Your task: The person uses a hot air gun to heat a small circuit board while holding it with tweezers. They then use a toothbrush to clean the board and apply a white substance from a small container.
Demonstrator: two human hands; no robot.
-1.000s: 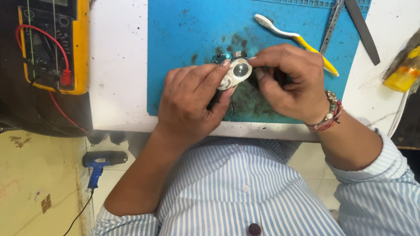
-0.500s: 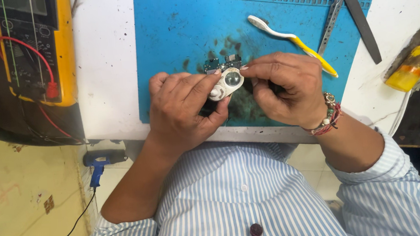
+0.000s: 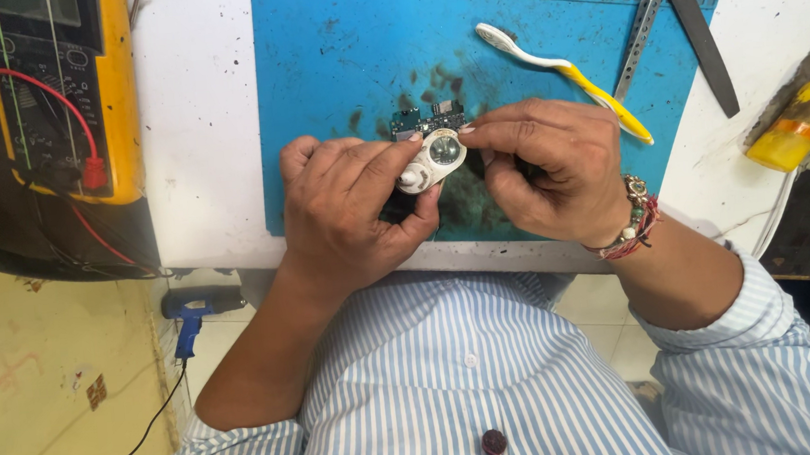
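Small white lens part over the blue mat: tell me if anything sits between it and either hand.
Nothing visible does. The left hand and the right hand both already touch the small white lens part, fingertips on its edges, above the blue mat.

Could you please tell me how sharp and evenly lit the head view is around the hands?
Head view: even light, soft shadows; the small white round-lensed part between left hand and right hand is sharp, with slight glare on its lens; the blue work mat shows no blur.
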